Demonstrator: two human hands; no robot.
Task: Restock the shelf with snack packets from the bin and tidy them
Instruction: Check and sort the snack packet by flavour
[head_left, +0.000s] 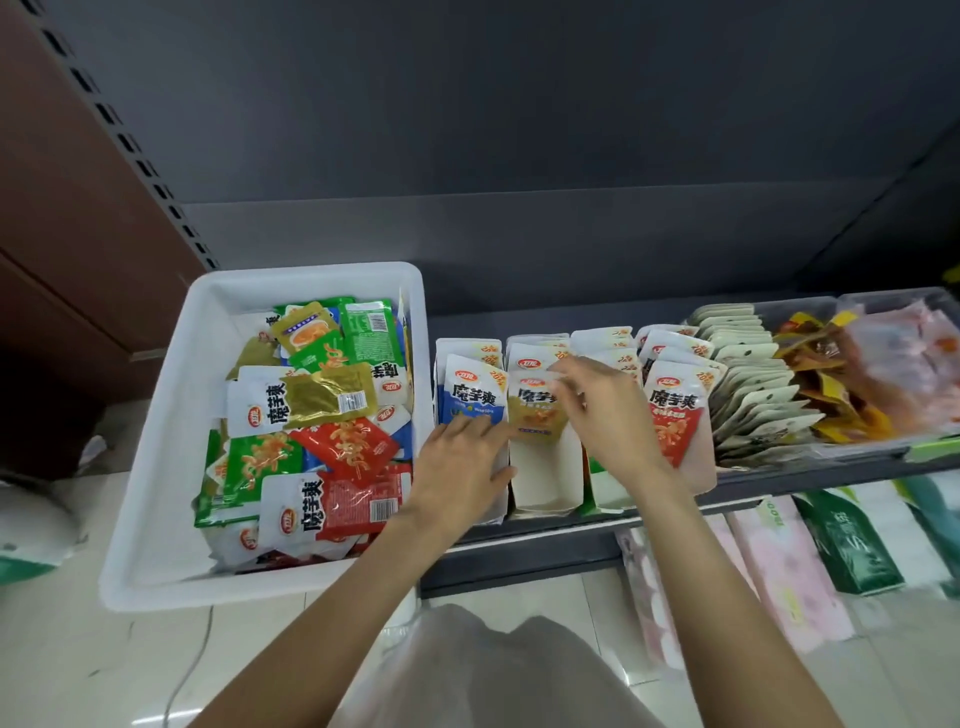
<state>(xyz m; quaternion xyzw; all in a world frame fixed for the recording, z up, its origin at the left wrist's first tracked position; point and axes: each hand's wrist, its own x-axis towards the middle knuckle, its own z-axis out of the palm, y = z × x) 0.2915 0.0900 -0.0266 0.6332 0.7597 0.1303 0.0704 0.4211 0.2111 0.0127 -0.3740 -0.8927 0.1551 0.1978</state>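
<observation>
left hand (462, 462) lies flat and empty, bracing the blue row's tray (498, 499); right hand (597, 410) pinches the yellow packet (535, 410) in the next tray. seat it upright, flush behind. bin (171, 415) still full, left of the shelf (571, 525).

You see a smooth white plastic bin (156, 415) at left, heaped with glossy foil-and-film snack packets (332, 400). At centre, matt white card trays (545, 483) sit on the dark, matt-painted metal shelf (571, 525). Lower right, tissue packs (784, 566) in shiny plastic wrap lie on glossy floor tiles (78, 665).
</observation>
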